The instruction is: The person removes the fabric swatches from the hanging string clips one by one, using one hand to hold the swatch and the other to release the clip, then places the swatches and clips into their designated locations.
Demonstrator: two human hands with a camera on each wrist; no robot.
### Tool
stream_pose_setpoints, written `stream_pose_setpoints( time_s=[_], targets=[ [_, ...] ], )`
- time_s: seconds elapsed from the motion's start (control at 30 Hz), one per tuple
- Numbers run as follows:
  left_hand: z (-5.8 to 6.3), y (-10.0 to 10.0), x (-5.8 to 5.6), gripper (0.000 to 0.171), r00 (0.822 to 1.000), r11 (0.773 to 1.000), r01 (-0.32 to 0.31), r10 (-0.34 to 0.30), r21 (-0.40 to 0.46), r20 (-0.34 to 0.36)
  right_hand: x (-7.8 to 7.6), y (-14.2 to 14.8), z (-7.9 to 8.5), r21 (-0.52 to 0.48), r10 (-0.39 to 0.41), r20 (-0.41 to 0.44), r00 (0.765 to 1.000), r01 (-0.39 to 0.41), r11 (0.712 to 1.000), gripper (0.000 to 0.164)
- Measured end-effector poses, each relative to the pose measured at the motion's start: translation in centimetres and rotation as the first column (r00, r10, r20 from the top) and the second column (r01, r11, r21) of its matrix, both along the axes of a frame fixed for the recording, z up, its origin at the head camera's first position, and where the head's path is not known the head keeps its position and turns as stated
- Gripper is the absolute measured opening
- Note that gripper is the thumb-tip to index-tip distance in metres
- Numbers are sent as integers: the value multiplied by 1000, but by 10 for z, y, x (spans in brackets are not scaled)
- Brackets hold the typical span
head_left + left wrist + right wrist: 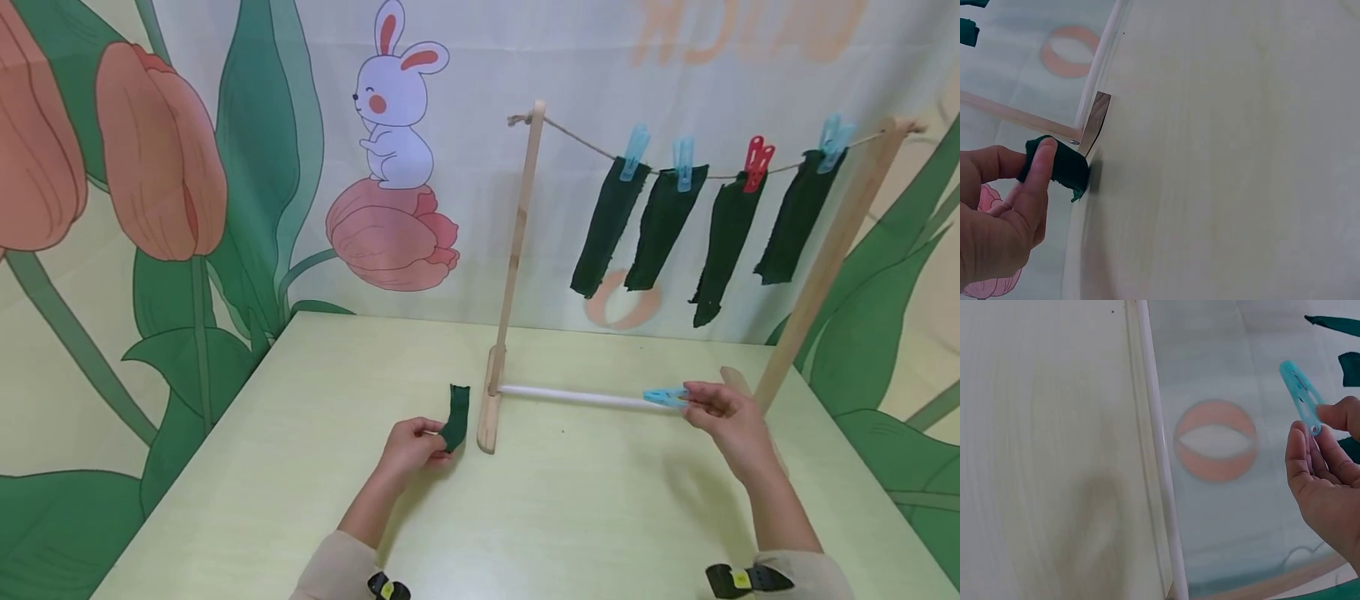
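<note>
My left hand [414, 443] pinches a small strip of dark green cloth [457, 417] between thumb and fingers, just left of the wooden stand's left foot [489, 417]. In the left wrist view the cloth [1067, 165] bends over beyond the fingertips. On the other side, my right hand [726, 421] holds a light blue clothespin [663, 397] by one end, in front of the white crossbar [577, 397]. The right wrist view shows this clothespin [1300, 397] pointing up and away from the thumb. Above, several dark green cloth strips [611, 225] hang from a string.
Blue clothespins [683, 162] and one red clothespin [757, 162] clip the strips to the string [577, 137]. It runs between a left post [517, 233] and a right post [832, 258]. Behind the pale table [585, 517] hangs a printed curtain [480, 108].
</note>
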State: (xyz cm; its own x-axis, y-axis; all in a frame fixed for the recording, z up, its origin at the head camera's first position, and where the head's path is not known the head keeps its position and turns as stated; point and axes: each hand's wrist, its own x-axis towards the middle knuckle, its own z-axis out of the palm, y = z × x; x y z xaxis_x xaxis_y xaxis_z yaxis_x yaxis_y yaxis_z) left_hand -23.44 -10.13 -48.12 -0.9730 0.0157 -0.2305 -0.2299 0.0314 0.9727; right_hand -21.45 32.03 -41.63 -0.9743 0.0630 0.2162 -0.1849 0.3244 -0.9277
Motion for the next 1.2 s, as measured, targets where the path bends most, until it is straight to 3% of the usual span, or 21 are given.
stream_pose_setpoints(
  time_s=[0.17,0.43,0.63,0.9,1.2],
  targets=[
    [-2,-5,3,27,1000,999,-6,8,-43,30,1,13,-9,48,-7,42,999,5,999,45],
    [-5,-9,6,29,988,981,136,-124,-137,96,3,44,-29,92,-49,102,994,40,995,44],
    [-6,-10,7,27,978,970,185,-167,-155,124,4,63,-41,165,-113,131,985,90,982,49],
    [-5,-10,8,26,967,951,240,-217,-195,135,2,80,-51,116,-163,210,964,141,983,49],
    [-3,-17,6,24,967,946,241,-215,-215,135,-2,85,-56,60,-175,272,946,165,984,28]
  ],
)
